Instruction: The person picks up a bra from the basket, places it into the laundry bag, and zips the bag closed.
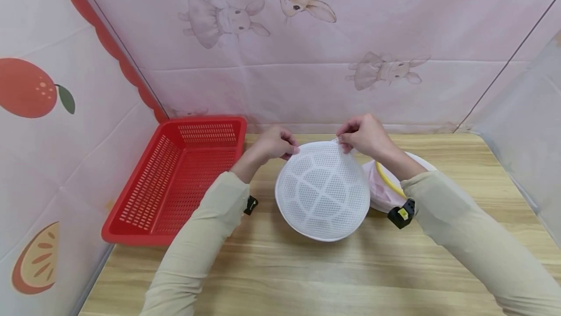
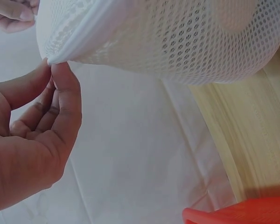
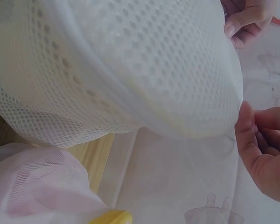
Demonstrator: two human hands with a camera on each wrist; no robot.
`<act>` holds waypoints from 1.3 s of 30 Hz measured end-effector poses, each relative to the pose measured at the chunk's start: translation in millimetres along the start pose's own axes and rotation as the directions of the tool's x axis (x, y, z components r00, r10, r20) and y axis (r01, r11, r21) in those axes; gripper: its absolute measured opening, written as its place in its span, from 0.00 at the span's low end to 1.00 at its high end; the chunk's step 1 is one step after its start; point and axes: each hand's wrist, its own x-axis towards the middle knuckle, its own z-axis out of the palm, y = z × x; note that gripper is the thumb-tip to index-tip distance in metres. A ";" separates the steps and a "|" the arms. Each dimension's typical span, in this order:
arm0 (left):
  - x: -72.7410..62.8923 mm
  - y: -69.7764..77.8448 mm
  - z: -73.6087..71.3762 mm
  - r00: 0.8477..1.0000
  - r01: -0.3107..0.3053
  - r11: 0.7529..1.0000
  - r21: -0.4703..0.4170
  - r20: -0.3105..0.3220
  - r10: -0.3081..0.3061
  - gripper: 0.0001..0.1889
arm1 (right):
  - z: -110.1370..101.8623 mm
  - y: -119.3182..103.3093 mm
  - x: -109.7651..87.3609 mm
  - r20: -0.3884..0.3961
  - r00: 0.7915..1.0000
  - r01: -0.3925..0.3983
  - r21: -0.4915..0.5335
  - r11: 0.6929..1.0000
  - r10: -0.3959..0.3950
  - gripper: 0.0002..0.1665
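A white mesh laundry bag (image 1: 322,194), round with a piped rim, is held up above the table by its far edge. My left hand (image 1: 276,144) pinches the rim at the upper left between thumb and forefinger, as the left wrist view shows on the bag's edge (image 2: 177,42). Farther right along the same rim, my right hand (image 1: 367,136) pinches the edge at its top, where the mesh is drawn up into a small peak. Through the mesh of the bag (image 3: 144,60) no contents can be made out clearly.
On the left of the wooden table (image 1: 307,282) stands a red perforated basket (image 1: 197,179). Partly behind my right forearm lies a pinkish-white mesh bag (image 1: 378,187) with yellow trim. A pink rabbit-print backdrop (image 1: 263,97) rises along the table's far edge.
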 end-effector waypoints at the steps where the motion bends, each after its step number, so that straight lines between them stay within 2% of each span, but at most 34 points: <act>1: 0.6 -0.3 0.5 1.000 0.004 1.000 -0.005 -0.005 -0.004 0.03 | -0.6 0.7 0.2 0.000 1.000 0.001 -0.002 1.000 -0.001 0.05; 7: 4.3 -5.2 0.0 0.998 0.035 0.997 -0.073 -0.049 -0.038 0.05 | -7.0 5.8 0.0 0.000 1.000 -0.030 0.017 0.999 0.030 0.06; 12: 5.6 -10.8 -1.4 0.995 0.023 0.993 -0.118 -0.090 -0.034 0.06 | -12.7 10.9 -1.8 -0.005 0.999 -0.051 0.047 0.998 0.052 0.08; 26: 5.5 -16.2 -1.7 0.987 -0.015 0.992 -0.127 -0.160 -0.005 0.06 | -13.9 14.3 -0.4 -0.027 0.998 -0.058 0.110 0.992 0.062 0.10; 32: 9.1 -24.4 -1.0 0.979 -0.067 0.991 -0.119 -0.200 0.042 0.06 | -10.1 18.0 -0.4 -0.004 0.999 -0.046 0.202 0.978 0.047 0.11; 39: 16.1 -34.9 0.3 0.973 -0.075 0.990 -0.123 -0.225 0.046 0.05 | -8.5 24.2 -2.1 0.005 0.999 -0.051 0.213 0.976 0.051 0.12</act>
